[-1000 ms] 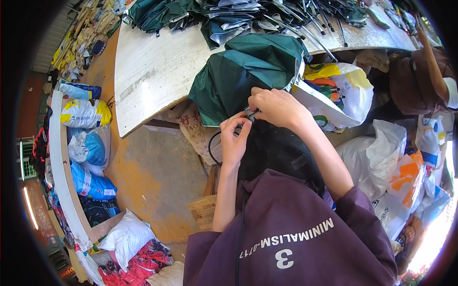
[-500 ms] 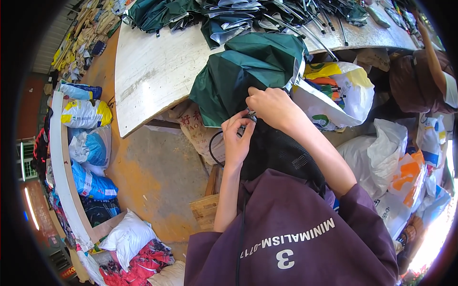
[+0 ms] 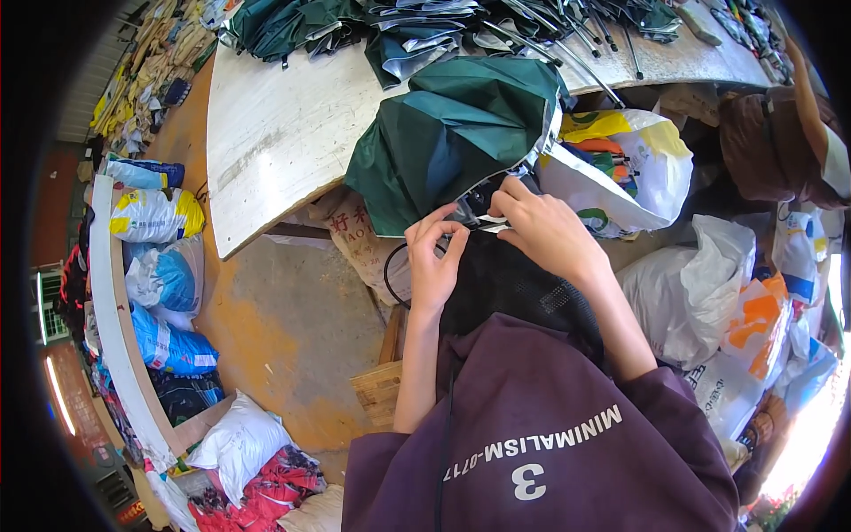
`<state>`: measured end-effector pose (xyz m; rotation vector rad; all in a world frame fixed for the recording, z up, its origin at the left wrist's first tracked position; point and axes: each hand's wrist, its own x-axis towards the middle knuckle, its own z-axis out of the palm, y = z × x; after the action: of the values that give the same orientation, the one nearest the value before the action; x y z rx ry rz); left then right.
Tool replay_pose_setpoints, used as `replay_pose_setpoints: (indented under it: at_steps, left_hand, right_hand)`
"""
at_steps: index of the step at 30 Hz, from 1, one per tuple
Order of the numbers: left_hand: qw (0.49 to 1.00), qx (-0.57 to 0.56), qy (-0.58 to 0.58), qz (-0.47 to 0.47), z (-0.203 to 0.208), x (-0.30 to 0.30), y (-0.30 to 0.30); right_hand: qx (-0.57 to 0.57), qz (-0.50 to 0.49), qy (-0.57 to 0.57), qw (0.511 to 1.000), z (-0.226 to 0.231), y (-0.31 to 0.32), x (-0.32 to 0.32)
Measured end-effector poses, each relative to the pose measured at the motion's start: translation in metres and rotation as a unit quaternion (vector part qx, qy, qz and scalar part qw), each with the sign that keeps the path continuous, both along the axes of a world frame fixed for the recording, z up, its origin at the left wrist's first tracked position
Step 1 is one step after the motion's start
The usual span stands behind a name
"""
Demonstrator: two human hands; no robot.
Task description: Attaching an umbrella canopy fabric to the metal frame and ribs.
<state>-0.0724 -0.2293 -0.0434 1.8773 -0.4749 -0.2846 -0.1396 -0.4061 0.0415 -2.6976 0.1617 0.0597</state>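
A dark green umbrella (image 3: pixel 452 133) with a silvery lining lies bunched at the front edge of the table, its opening turned toward me. My left hand (image 3: pixel 434 254) is closed in a pinch at the near edge of its canopy. Just to the right, my right hand (image 3: pixel 548 232) is closed on the same edge, its fingertips by the dark inner part. A thin pale, shiny strip shows between the two hands; I cannot make out whether it is lining or a rib. My fingers partly hide the spot where they grip.
More folded green umbrellas (image 3: pixel 417 40) and loose metal shafts are heaped along the far side of the white table (image 3: pixel 284 146). A white and yellow bag (image 3: pixel 656 168) of colourful folded items stands right of my hands. Stuffed sacks (image 3: pixel 160 215) line the left; another person (image 3: pixel 771 137) is at far right.
My right hand has moved slightly right and down, its fingers now lower at the canopy edge. The umbrella's opening shows more of its inside, and the pale strip has come into view.
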Motion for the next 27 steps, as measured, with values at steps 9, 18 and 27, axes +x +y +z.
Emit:
replay_pose_setpoints:
  at_steps: [9, 18, 27]
  left_hand:
    - [0.998, 0.011, -0.053, -0.040, 0.010, 0.003, 0.008]
    - [0.995, -0.068, -0.067, -0.003, 0.032, 0.002, 0.019]
    - [0.929, 0.274, -0.229, 0.096, 0.002, 0.013, 0.157]
  right_hand:
    - [0.116, -0.044, -0.072, 0.990, -0.027, -0.016, -0.025]
    - [0.299, -0.118, -0.012, 0.947, -0.061, -0.059, -0.058]
    - [0.344, -0.122, 0.024, 0.931, 0.012, -0.036, -0.048]
